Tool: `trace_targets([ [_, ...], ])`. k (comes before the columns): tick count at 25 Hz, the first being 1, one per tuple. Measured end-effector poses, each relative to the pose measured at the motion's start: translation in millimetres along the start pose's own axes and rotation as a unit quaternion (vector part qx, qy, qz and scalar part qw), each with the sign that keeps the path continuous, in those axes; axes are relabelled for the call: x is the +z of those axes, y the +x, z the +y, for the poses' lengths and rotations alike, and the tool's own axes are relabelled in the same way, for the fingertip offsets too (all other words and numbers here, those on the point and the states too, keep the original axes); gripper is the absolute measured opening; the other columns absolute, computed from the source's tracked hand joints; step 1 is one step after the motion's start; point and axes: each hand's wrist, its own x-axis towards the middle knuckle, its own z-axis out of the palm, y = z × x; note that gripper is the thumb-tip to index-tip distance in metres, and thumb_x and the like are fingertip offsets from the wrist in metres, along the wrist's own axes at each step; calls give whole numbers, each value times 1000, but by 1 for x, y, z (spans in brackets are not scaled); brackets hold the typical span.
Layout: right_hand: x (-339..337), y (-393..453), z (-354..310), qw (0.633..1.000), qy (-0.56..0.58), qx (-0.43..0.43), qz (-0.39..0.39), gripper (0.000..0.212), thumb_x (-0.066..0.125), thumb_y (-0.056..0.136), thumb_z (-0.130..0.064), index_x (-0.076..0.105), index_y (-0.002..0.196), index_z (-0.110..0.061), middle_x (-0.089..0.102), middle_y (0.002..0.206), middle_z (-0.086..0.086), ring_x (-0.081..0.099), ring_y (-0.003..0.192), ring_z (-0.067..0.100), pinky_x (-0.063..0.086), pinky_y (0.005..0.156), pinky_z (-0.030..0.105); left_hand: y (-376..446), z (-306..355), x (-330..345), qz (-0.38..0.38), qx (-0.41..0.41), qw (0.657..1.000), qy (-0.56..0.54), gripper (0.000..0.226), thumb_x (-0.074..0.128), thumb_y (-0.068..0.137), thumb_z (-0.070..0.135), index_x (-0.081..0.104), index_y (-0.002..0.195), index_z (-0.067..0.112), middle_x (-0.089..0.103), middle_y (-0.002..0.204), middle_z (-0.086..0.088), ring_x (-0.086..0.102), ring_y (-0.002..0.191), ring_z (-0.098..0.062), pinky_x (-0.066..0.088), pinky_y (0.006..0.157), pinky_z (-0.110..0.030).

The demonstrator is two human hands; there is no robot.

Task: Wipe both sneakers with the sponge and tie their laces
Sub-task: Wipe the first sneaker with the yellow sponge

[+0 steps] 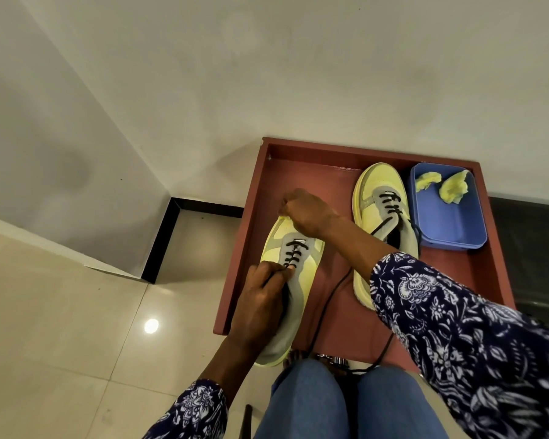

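Two yellow and grey sneakers with black laces lie on a reddish-brown tray-like table [488, 267]. My left hand [263, 293] rests on the near sneaker [298, 280] and pinches a black lace end at its upper eyelets. My right hand [308, 213] is curled over that sneaker's toe, gripping it. The far sneaker [377, 198] stands beside a blue tub, its lace [327, 305] trailing loose across the table toward my knees. Torn yellow sponge pieces [454, 188] lie inside the blue tub [450, 223].
The table stands against a white wall [267, 74], with a corner and black skirting to the left. Glossy beige floor tiles [61, 327] spread at left. My knees in blue jeans [314, 403] sit at the table's near edge.
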Motion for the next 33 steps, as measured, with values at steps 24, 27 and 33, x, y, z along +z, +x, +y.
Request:
trace_targets([
  [24,51,-81,-38,900,297,264,177,46,44,90,0,43,136,-2,51,115,19,49,109,29,33,80,18,3,4,1,-6,-18,1000,1,30,45,84,11,69,95,-5,64,89,-16,49,87,-17,43,71,-22],
  [27,54,-94,-47,892,319,276,163,45,44,90,-2,43,135,-5,46,127,23,44,119,34,36,93,24,4,5,0,-3,-14,1000,3,30,44,84,11,69,93,-5,64,88,-17,48,87,-18,42,71,-21],
  [33,72,-122,-87,862,358,268,240,30,47,86,7,61,113,7,57,90,23,58,81,22,39,73,10,3,5,0,-2,-18,1000,0,33,45,85,16,67,95,-5,64,90,-18,48,89,-16,44,77,-22],
])
